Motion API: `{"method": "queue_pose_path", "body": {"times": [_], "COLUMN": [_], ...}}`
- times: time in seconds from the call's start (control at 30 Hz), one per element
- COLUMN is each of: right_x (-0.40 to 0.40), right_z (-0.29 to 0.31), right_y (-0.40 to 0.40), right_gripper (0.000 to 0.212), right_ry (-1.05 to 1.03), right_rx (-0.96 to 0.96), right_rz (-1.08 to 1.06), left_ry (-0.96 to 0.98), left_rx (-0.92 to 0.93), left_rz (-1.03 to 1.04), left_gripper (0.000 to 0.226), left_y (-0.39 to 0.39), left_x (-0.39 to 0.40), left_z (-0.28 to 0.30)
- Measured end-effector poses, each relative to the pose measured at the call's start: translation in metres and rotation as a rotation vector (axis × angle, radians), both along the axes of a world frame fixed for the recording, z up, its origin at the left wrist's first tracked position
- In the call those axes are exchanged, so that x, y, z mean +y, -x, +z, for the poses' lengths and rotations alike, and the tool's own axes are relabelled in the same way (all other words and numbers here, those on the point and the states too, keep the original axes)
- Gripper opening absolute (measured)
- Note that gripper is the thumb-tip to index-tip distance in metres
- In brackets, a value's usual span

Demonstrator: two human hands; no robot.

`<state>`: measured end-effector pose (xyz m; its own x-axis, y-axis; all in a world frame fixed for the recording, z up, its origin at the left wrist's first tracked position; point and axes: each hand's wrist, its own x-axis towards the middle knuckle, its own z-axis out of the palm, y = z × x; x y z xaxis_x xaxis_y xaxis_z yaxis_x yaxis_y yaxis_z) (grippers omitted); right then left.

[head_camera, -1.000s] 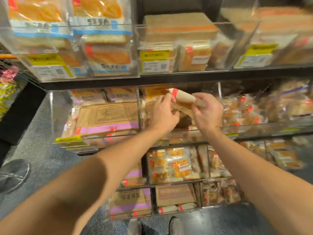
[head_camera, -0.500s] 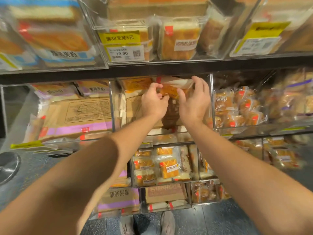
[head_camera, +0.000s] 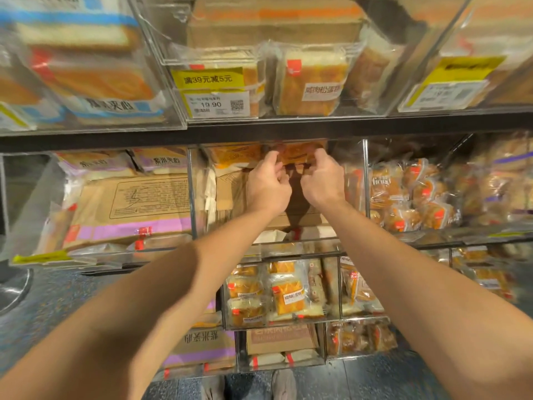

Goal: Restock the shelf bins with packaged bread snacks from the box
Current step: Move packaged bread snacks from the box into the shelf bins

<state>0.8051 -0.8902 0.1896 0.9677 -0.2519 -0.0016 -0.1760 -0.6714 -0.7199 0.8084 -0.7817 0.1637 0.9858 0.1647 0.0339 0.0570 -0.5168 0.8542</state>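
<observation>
Both hands reach into the clear middle bin (head_camera: 365,180) on the second shelf. My left hand (head_camera: 266,186) and my right hand (head_camera: 321,183) pinch the near edge of an orange packaged bread snack (head_camera: 297,155) at the back of the bin, just under the black shelf edge. Another orange pack (head_camera: 233,157) lies to its left. A brown cardboard box (head_camera: 230,197) lies in the same bin beneath my hands, partly hidden by them.
The black shelf edge (head_camera: 259,129) runs close above my hands. A bin with a purple-striped carton (head_camera: 129,209) is on the left, a bin of small buns (head_camera: 409,194) on the right. Lower bins (head_camera: 277,295) hold more packs. A yellow price tag (head_camera: 213,93) hangs above.
Both hands pushed the orange pack further up and back into the middle bin, under the shelf edge. The camera moved closer to the shelf.
</observation>
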Motion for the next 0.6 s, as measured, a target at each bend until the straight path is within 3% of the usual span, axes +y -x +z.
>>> {"method": "queue_pose_path", "body": {"times": [0.17,0.37,0.5,0.6], "right_x": [0.001,0.003,0.024,0.052], "right_z": [0.002,0.013,0.022,0.029], "right_y": [0.007,0.033,0.055,0.08], "right_gripper": [0.042,0.062,0.054,0.046], "right_ry": [0.039,0.026,0.053,0.054], "right_rx": [-0.036,-0.022,-0.067,-0.143], "right_rz": [0.031,0.065,0.135,0.23], "left_ry": [-0.066,-0.154,-0.202,-0.185], "left_rx": [-0.227,-0.15,-0.061,-0.136], "left_rz": [0.005,0.021,0.036,0.057], "left_gripper": [0.045,0.039,0.032,0.031], "left_y": [0.012,0.025,0.058,0.097], "left_x": [0.011,0.033,0.054,0.081], "left_z": [0.004,0.015,0.032,0.043]}}
